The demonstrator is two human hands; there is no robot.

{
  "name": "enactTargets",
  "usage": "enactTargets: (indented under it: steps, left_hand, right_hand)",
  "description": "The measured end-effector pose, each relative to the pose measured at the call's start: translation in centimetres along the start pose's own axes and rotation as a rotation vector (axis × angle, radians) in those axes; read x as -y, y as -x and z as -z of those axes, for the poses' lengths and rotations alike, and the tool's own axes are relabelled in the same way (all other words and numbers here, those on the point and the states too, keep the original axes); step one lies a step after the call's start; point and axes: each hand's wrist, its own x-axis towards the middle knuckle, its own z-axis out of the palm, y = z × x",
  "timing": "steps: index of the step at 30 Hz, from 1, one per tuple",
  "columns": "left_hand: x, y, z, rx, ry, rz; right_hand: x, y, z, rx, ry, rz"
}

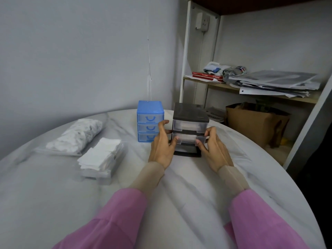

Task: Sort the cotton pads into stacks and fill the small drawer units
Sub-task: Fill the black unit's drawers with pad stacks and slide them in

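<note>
A small black drawer unit point(190, 115) with clear drawers stands on the round marble table point(179, 186). My left hand point(162, 146) and my right hand point(214, 150) grip its middle drawer point(186, 138) from both sides, fingertips on the drawer's front. Left of it stands a blue drawer unit point(150, 115), its three drawers closed. A stack of square white cotton pads point(102, 155) lies in an open clear pack further left. Behind that pack lies a clear bag of round cotton pads point(77, 135).
A white shelf rack point(190, 69) stands behind the table at the right, holding papers point(273, 81) and red books point(206, 76). A brown paper bag point(255, 123) sits on the floor under it. The wall runs close behind the table.
</note>
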Motion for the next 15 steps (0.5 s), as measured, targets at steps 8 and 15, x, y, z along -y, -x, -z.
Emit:
enactTargets:
  steps: [8, 15]
  left_hand:
    - [0.4, -0.6, -0.8, -0.097, -0.151, 0.034]
    - [0.4, -0.2, -0.5, -0.026, -0.12, 0.067]
  right_hand:
    - [0.2, -0.6, -0.4, -0.052, -0.049, -0.116]
    - [1.0, 0.0, -1.2, -0.166, 0.025, -0.157]
